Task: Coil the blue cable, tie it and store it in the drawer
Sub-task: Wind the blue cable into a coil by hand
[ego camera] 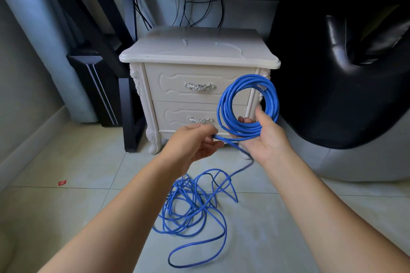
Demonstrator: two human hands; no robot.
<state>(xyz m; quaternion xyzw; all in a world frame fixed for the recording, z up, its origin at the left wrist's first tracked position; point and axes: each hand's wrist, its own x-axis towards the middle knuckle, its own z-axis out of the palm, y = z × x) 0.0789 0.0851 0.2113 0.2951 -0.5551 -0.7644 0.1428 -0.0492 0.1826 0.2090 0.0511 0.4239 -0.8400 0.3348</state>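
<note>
My right hand (265, 137) grips the bottom of a round coil of blue cable (269, 91) with several loops, held upright in front of the nightstand. My left hand (193, 142) pinches the cable strand just left of the coil. From there the strand drops to the floor into a loose tangled heap of blue cable (188, 204). The white nightstand (199, 51) has two drawers, upper (177, 83) and lower (175, 115), both shut, each with a silver handle.
Thin white strips (230, 45), possibly ties, lie on the nightstand top. A black desk frame (131, 104) and a dark case stand at left. A black chair (346, 86) fills the right. A small red scrap (62, 182) lies on the tiled floor.
</note>
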